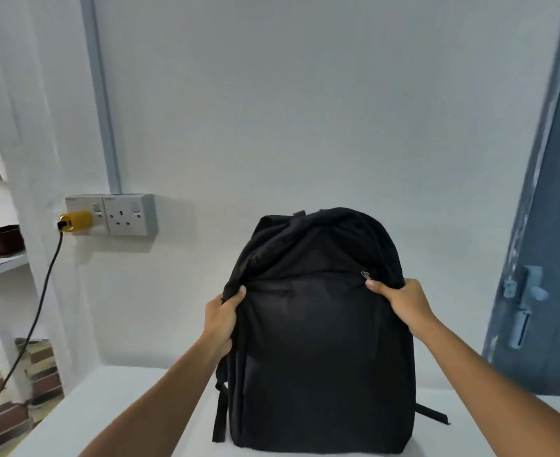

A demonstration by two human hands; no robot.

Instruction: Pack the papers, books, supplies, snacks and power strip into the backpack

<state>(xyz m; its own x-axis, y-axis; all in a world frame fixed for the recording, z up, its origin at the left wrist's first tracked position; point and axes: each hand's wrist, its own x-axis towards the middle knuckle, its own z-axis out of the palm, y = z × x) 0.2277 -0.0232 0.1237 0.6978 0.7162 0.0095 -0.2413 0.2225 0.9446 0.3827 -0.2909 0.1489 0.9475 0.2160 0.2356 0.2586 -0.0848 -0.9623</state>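
We see a black fabric backpack standing upright on a white table, zipped (as far as we can tell). The left hand and right hand each have a curled grip on its upper sides. We judge the zip needs opening next; nothing to pack is in view.

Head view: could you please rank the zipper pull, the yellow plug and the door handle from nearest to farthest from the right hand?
From the right hand:
1. Zipper pull, just beside its thumb on the backpack.
2. Door handle, off to the right.
3. Yellow plug, far left in the wall socket.
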